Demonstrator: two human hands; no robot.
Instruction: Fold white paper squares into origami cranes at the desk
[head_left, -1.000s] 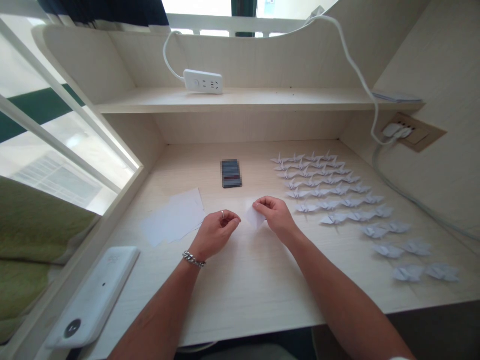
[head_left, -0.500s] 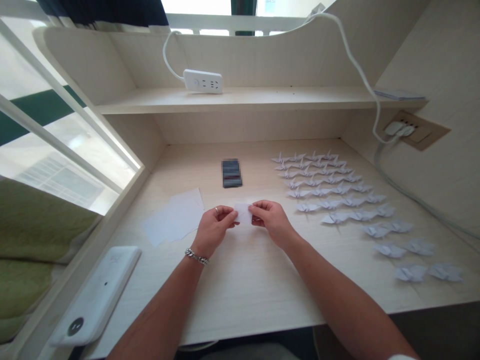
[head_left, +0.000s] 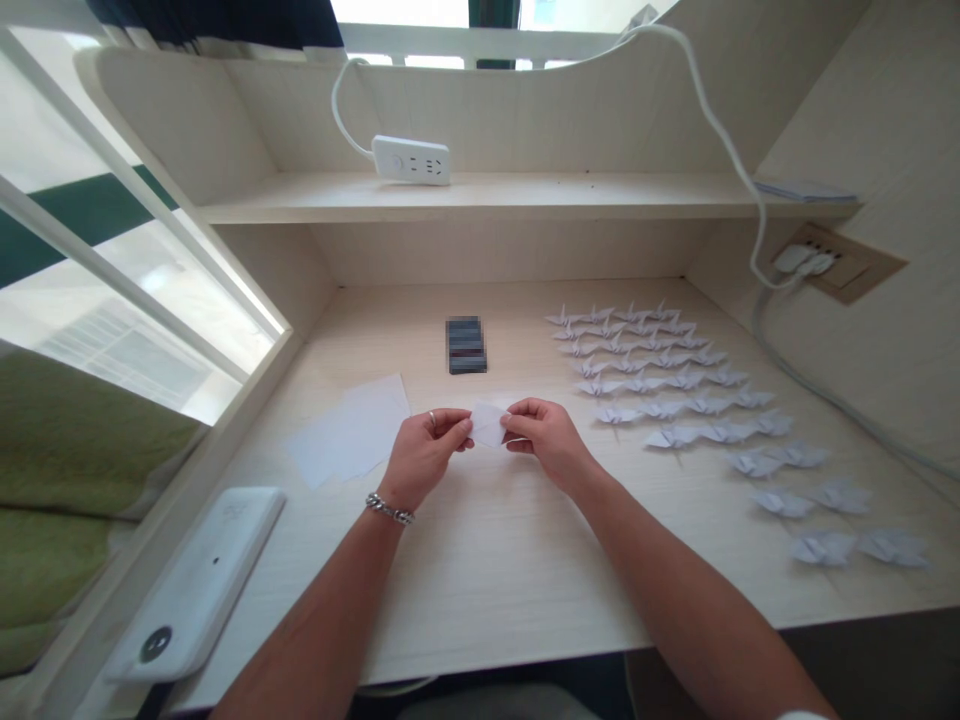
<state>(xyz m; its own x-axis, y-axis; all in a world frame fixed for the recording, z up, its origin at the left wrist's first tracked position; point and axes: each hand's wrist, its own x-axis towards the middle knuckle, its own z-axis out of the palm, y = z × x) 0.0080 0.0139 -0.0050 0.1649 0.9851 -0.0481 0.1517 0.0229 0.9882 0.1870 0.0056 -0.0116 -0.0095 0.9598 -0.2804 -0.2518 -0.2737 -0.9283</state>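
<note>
Between my two hands, above the middle of the desk, is a small folded piece of white paper (head_left: 488,425) with crease lines showing. My left hand (head_left: 433,445) pinches its left side between thumb and fingers; a ring and a chain bracelet are on that arm. My right hand (head_left: 546,437) pinches the right side in the same way. Loose white paper sheets (head_left: 349,430) lie to the left of my left hand. Rows of white folded paper cranes (head_left: 682,380) stand to the right of my right hand, the nearer ones looking flatter.
A dark phone-like object (head_left: 466,345), its face blurred, lies behind my hands. A white oblong device (head_left: 199,585) rests at the desk's left edge. On the shelf (head_left: 525,193) sits a power strip (head_left: 411,161). A white cable (head_left: 720,130) hangs down to the wall socket (head_left: 840,262).
The folded paper has turned slightly between my fingers and now shows a more pointed outline with visible creases. Both hands keep their grip. The view has shifted slightly.
</note>
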